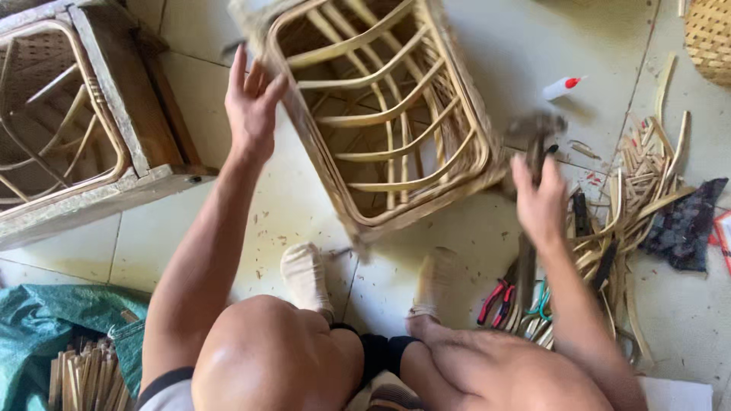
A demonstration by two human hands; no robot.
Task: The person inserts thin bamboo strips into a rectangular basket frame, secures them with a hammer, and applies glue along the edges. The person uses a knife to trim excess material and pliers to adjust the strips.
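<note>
1. Centrally, a rattan frame [381, 114], box-shaped with curved slats inside, stands tilted on the pale tiled floor [487, 46] just ahead of the person's feet.
2. Off to the left sits a second wooden frame [91, 129], darker and more weathered, well apart from the first.
3. At the lower left lies a green sack [38, 320] with a bundle of cut cane sticks [80, 377] on it.
4. To the right, a loose heap of rattan strips [640, 175] spreads over the floor, with a dark patterned cloth [685, 221] beside it and a woven basket [712, 34] at the top corner.
5. The left hand [251, 103] rests against the left edge of the rattan frame, fingers spread wide and pointing up, gripping nothing.
6. The right hand [541, 202] is closed around the handle of a hammer [535, 133], whose blurred head is just beside the frame's right corner.
7. Red-handled pliers [496, 301] lie near the right foot.
8. A small white glue bottle [562, 87] with a red cap lies beyond the hammer.
</note>
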